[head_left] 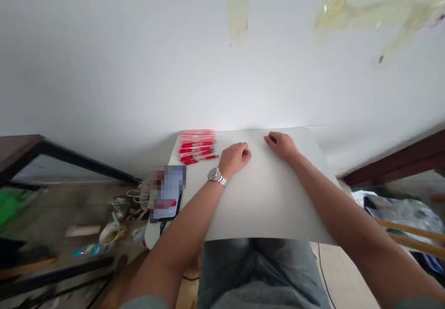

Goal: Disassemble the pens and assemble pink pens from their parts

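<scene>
My left hand point(235, 157), with a metal-band wristwatch point(217, 176) on its wrist, rests on the white table point(267, 207). Its fingers are loosely curled and nothing shows in them. Farther right, my right hand point(282, 147) also lies on the tabletop near the wall, fingers curled in, with nothing visible inside. Just left of my left hand is a row of red pens point(196, 150) with dark parts, one lying a little apart at the near side. Behind them are several pale pink, slender sticks point(196, 135), too blurred to name. Neither hand touches them.
A phone point(169, 193), partly pixelated, lies at the table's left edge. A white wall point(208, 68) with yellowed tape point(238, 8) stands behind the table. Dark furniture point(24, 154) and floor clutter are at left; a heap of cloth or bags point(406, 211) is at right.
</scene>
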The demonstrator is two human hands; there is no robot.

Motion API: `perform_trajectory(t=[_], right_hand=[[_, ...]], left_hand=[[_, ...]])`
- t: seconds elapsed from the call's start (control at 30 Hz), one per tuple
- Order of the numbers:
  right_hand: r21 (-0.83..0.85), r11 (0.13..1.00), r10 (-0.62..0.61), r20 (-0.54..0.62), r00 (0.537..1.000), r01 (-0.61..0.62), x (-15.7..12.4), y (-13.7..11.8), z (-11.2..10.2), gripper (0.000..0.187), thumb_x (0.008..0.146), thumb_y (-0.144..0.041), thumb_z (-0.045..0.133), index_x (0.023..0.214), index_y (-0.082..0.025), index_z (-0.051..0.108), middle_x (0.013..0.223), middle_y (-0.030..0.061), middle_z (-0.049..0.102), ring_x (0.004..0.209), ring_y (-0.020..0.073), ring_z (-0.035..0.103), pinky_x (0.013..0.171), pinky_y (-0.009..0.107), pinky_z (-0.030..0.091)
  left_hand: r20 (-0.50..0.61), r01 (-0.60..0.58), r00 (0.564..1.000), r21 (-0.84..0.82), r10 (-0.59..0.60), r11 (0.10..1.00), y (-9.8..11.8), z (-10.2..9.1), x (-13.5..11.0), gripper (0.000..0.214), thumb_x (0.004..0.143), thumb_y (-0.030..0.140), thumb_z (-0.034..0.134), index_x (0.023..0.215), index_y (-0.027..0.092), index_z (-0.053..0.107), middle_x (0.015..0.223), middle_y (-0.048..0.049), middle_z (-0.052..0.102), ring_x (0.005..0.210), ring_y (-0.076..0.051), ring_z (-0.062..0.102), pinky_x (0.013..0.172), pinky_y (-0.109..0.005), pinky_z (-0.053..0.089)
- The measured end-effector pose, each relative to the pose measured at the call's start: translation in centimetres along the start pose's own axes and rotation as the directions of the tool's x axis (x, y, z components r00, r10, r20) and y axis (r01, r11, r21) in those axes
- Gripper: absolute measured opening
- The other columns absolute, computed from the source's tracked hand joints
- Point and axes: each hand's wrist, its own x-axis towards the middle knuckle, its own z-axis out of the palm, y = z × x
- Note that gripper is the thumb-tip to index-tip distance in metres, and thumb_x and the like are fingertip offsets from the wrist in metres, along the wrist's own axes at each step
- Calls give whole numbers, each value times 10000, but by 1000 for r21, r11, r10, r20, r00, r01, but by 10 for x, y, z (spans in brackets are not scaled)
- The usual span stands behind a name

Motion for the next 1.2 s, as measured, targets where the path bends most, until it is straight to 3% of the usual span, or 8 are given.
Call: perform_trajectory(t=[0.27, 0.47, 0.67, 0.87, 1.2], right_hand=[[-50, 999, -21, 20, 1000, 22, 1, 1, 2, 367, 962, -474, 497, 690, -229, 480, 684, 19, 595, 626, 159, 441, 612, 304, 280], [-63, 997, -36, 31, 999, 38, 1, -1, 1, 360, 967, -466, 488, 703, -226, 533, 714, 36, 629, 647, 169, 481, 619, 310, 285], [-50, 998, -42, 26, 999, 43, 2, 1, 3, 354, 967, -468, 486, 713, -227, 540, 709, 31, 615, 647, 169, 473, 617, 306, 284], [-58, 997, -45, 22, 999, 46, 2, 1, 5, 347, 972, -459, 487, 728, -226, 572, 740, 39, 646, 666, 175, 501, 625, 303, 298], [-49, 998, -27, 38, 999, 29, 1, -2, 4, 342, 978, -456, 491, 744, -227, 592, 749, 38, 658, 671, 174, 512, 629, 299, 303]], left_hand=[[43, -15, 999, 69, 12, 998, 6, -6, 0, 146, 987, 314, 537, 874, 237, 588, 879, -17, 685, 815, -187, 622, 627, -327, 361], [67, 0, 998, -48, 4, 999, -3, -26, 0, 125, 988, 344, 557, 940, 245, 617, 909, -7, 715, 777, -175, 641, 621, -308, 371], [8, -12, 1000, -42, 13, 999, -33, -71, 2, 117, 973, 302, 559, 942, 225, 642, 922, -32, 731, 795, -184, 659, 679, -304, 433], [-28, 49, 998, -3, -49, 999, -75, -106, -2, 151, 958, 328, 576, 1040, 235, 662, 982, -33, 732, 846, -185, 679, 748, -299, 495], [-35, 51, 998, 211, -45, 976, -130, -124, -10, 213, 947, 364, 550, 1046, 225, 678, 1035, -71, 678, 891, -224, 643, 838, -348, 514]])
